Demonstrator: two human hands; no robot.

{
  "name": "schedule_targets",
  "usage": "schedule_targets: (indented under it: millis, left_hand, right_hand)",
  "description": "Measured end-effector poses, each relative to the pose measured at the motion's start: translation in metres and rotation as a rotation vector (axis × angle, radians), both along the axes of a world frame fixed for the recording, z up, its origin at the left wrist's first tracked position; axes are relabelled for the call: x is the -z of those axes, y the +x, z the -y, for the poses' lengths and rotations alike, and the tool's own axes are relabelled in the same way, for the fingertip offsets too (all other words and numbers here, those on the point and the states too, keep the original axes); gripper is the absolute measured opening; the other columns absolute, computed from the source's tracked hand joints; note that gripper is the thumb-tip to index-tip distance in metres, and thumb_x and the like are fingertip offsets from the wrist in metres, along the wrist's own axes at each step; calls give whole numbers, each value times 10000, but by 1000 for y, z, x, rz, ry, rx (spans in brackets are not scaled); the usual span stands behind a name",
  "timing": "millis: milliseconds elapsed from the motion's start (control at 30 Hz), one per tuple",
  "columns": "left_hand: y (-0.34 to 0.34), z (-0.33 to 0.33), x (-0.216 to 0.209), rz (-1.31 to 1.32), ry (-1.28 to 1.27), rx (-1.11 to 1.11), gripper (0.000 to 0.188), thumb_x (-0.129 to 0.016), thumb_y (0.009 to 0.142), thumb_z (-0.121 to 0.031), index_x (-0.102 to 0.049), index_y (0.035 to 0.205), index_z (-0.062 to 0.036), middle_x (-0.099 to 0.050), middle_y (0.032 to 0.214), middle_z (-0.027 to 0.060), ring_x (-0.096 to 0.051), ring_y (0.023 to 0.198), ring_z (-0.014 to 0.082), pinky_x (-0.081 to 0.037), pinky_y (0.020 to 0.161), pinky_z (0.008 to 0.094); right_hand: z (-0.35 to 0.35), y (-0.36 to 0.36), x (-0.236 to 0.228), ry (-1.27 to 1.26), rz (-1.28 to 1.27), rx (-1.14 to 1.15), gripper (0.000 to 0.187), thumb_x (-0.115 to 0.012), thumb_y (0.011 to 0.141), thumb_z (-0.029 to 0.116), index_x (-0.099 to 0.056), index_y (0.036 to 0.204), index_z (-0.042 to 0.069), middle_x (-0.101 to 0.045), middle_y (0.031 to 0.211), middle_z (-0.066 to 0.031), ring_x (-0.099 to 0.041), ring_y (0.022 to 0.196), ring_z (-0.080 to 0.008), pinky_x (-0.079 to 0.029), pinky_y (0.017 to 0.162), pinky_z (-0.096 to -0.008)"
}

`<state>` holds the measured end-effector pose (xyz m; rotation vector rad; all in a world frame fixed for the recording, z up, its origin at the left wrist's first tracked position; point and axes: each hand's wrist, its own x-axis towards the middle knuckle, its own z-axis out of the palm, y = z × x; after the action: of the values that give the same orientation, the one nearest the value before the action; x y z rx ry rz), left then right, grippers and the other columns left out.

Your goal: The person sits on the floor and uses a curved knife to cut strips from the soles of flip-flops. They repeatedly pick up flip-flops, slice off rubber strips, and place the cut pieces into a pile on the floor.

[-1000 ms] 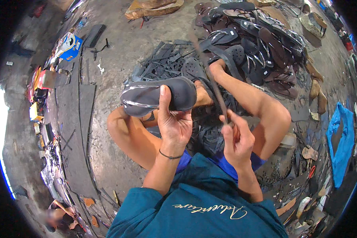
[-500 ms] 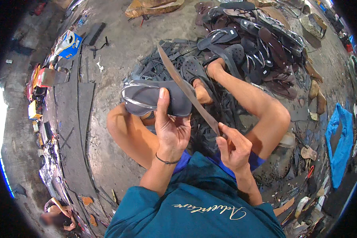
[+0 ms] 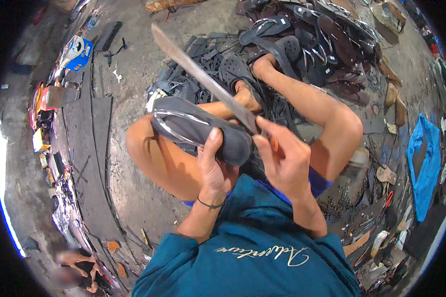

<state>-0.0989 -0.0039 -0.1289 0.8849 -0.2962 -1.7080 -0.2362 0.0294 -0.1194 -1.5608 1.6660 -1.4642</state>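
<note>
Above my lap, my left hand (image 3: 214, 163) grips a dark grey flip-flop (image 3: 183, 116) by its lower right end, thumb pressed on the footbed. Silvery straps cross its far left part. My right hand (image 3: 285, 156) is closed round the near end of a long curved knife (image 3: 203, 76). The blade slants up and left across the picture, above the sandal's far edge; whether it touches the sandal I cannot tell. Beyond it, a heap of dark offcut strips (image 3: 183, 74) lies on the floor beside my clog-shod foot (image 3: 235, 69).
A large pile of dark sandals (image 3: 322, 44) lies at the far right. Flat dark sheets (image 3: 86, 163) stretch along the left, near a blue box (image 3: 78, 53). A blue cloth or bag (image 3: 422, 173) lies at right. People (image 3: 77, 267) show at the lower left.
The knife has swung toward the left, its tip now further up and left. The flip-flop has tilted, its right end lower. My right hand has moved slightly up and left.
</note>
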Motion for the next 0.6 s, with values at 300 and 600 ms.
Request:
schedule_targets:
  millis: [300,600]
  left_hand:
    - [26,1,18,48,33,-72,391,-608,897,-439,-586,1032,-73,-633,861,71,-644,769,221,-557,582,360]
    - [38,-11,40,248,-33,-27,498,-545,928,-505,-521,1095,-36,-569,852,52,-576,734,179,-530,561,316]
  right_hand:
    - [-76,-25,25,235,105,-146,284,-730,829,99,-674,1089,0,-691,849,-103,-517,544,-92,-429,507,-225]
    - [-81,-29,12,317,-14,-268,302,-752,792,86,-685,1080,23,-688,845,-119,-614,583,-155,-498,522,-260]
